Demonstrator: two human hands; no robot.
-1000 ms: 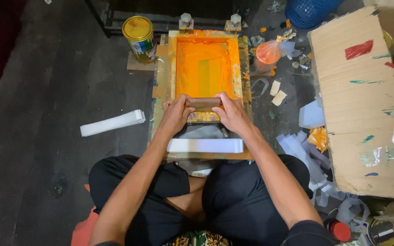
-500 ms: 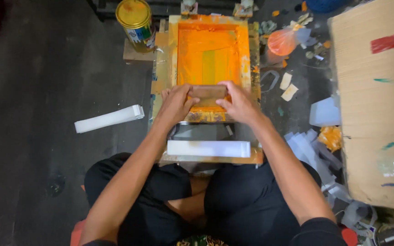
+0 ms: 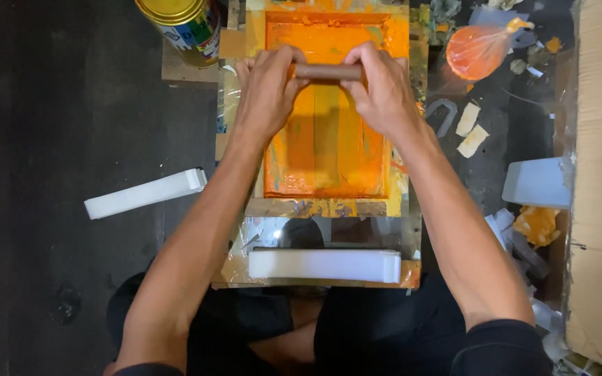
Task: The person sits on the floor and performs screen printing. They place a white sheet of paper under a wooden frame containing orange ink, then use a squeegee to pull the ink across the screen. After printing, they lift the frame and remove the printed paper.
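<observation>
Right now my left hand (image 3: 267, 87) and right hand (image 3: 383, 87) both clench the squeegee (image 3: 329, 71) at the far end of the orange screen frame (image 3: 329, 139). I judge even pressure and a level blade matter most for a clean stroke.

The scene is seen through a single camera, worn on the person's head and pointed almost straight down at the dark floor (image 3: 50, 104). The person's own forearms enter from the lower edge and reach away toward the top, where the left hand (image 3: 267, 87) and right hand (image 3: 383, 90) are found on a wooden squeegee handle (image 3: 327, 71) above the orange printing screen (image 3: 325, 132). The view is held close, so the crossed legs are cropped at the bottom and a yellow tin (image 3: 182, 24) is cut off at the top. No second view is provided, so nothing is shared.
</observation>
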